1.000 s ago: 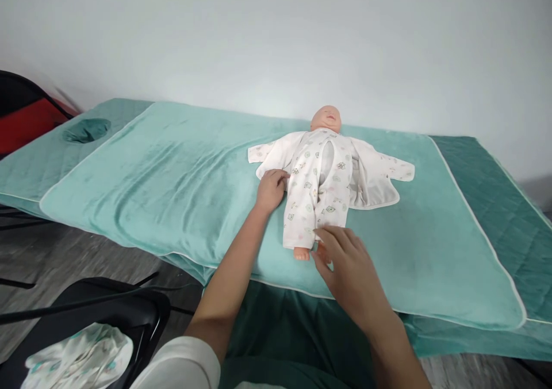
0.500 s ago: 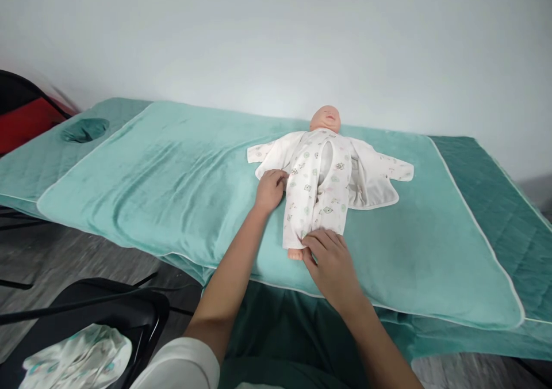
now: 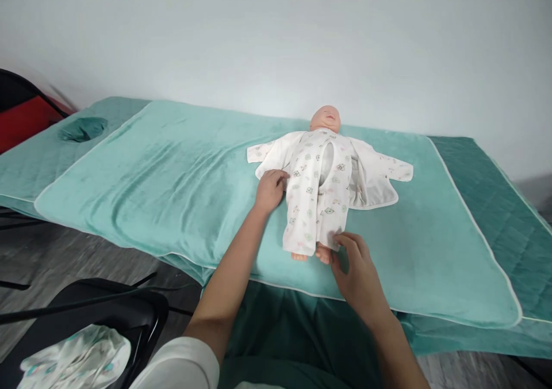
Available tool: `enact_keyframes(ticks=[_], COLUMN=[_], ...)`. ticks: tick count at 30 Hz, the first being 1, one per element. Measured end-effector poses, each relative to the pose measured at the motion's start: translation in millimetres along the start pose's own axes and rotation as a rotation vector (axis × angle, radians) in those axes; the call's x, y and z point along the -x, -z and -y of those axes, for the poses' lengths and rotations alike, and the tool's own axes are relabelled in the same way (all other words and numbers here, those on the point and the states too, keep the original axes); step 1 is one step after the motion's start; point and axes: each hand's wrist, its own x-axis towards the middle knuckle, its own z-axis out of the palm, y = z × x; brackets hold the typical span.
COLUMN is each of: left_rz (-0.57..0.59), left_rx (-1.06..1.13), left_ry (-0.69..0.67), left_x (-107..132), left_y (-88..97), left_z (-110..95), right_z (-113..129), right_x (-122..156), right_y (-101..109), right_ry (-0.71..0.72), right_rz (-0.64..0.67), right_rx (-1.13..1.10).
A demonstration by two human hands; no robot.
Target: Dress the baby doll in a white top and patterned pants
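A baby doll (image 3: 325, 118) lies on its back, head toward the wall. A white patterned garment with two legs (image 3: 301, 205) covers its front, a slit down the middle showing white beneath. Both feet (image 3: 323, 254) stick out below the cuffs. Under it a white jacket (image 3: 374, 187) is spread, sleeves out to both sides. At the garment's left edge, by the hip, my left hand (image 3: 271, 190) is closed with its fingertips on the cloth. My right hand (image 3: 360, 274) is at the right cuff and foot, fingertips touching the hem, thumb held apart from them.
A light green cover (image 3: 181, 164) drapes the bed, whose face hole (image 3: 84, 130) is at far left. A white wall (image 3: 276, 44) runs behind. At lower left, a black chair (image 3: 142, 314) holds a crumpled patterned cloth (image 3: 81, 357). A red item (image 3: 26, 118) is beyond the bed.
My right hand has moved right, from the left cuff to the right one. The right foot now shows and the legs lie straighter. My left hand has stayed put.
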Motion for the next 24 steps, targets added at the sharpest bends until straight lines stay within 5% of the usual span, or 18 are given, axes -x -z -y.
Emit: enact_keyframes(ticks=[6, 14, 24], left_rz=[0.003, -0.01, 0.066], left_rx=[-0.003, 0.004, -0.111], left_ry=[0.011, 0.007, -0.08], left_x=[0.5, 0.7, 2.1], left_y=[-0.4, -0.6, -0.9], left_z=[0.8, 1.5, -1.5], right_z=[-4.0, 20.8, -3.8], right_x=[-1.8, -2.9, -4.4], right_y=[-13.6, 21.2, 31.9], right_ry=[0.04, 0.187, 0.149], right_rz=[-0.068, 0.028, 0.19], right_rx=[0.048, -0.212, -0.193])
